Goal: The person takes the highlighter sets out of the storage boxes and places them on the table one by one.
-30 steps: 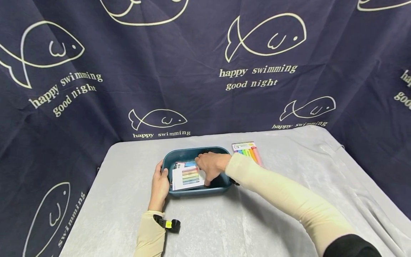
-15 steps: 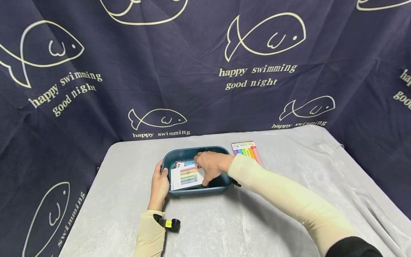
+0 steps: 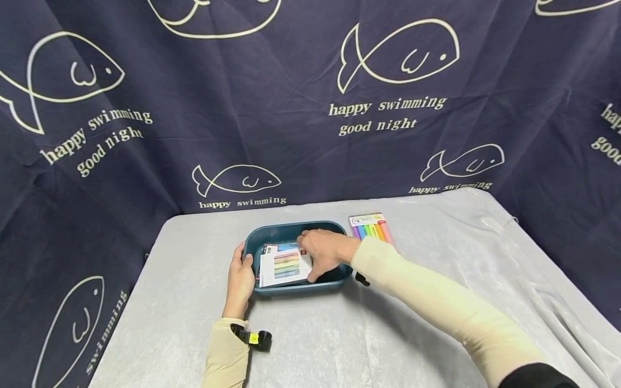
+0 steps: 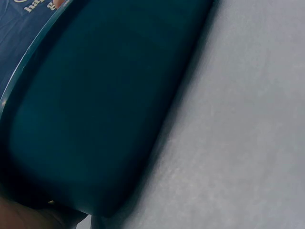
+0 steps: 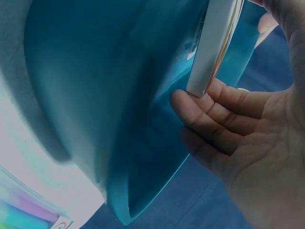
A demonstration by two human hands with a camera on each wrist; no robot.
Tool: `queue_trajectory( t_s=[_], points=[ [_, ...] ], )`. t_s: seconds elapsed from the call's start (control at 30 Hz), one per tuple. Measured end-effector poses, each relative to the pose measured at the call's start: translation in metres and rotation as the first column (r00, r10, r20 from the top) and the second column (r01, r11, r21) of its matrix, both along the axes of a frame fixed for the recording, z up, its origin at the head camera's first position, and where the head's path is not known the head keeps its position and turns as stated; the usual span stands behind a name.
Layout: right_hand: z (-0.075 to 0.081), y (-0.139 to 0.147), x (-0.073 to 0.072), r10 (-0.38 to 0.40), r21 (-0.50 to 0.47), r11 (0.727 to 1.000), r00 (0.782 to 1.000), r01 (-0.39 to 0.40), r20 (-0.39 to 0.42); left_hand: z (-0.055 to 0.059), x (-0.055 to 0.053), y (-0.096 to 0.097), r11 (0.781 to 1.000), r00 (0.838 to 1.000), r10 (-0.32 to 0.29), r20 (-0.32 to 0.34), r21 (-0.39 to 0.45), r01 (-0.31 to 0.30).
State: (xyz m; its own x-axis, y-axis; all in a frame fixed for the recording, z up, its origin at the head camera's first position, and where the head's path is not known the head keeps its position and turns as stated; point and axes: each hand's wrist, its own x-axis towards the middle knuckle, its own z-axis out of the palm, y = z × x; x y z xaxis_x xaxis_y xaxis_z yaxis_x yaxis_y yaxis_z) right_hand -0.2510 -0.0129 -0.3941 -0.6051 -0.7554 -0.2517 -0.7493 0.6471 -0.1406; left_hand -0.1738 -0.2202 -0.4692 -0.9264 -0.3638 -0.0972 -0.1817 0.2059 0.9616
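A dark teal plastic bin [image 3: 301,291] stands on the table. My left hand [image 3: 240,283] grips its left end, thumb over the rim. Inside the bin my right hand [image 3: 324,249] holds the right end of a flat white box [image 3: 286,268] with pastel stripes on its face. In the right wrist view the fingertips [image 5: 186,107] curl at the lower end of this white box [image 5: 214,47]. Beneath it, a packet with blue parts [image 3: 287,247] is partly covered. The left wrist view is mostly filled by the bin's side [image 4: 95,95].
A pack of rainbow-coloured highlighters [image 3: 371,229] lies on the table, just right of the bin and close to the right forearm. Light grey cloth [image 3: 160,323] covers the table. A dark blue curtain [image 3: 310,140] with fish drawings hangs behind and at both sides.
The white box shifts slightly left, then back right, with the right hand, staying in the bin. The left hand keeps its hold on the bin.
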Motion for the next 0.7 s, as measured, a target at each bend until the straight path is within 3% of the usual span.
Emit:
queue_trajectory(
  t_s=[0.7],
  points=[
    [0.001,0.014,0.005,0.014,-0.117,0.993,0.995,-0.025,-0.099,-0.002,0.000,-0.002,1.000,1.000,-0.001,-0.018,-0.005,0.001]
  ],
)
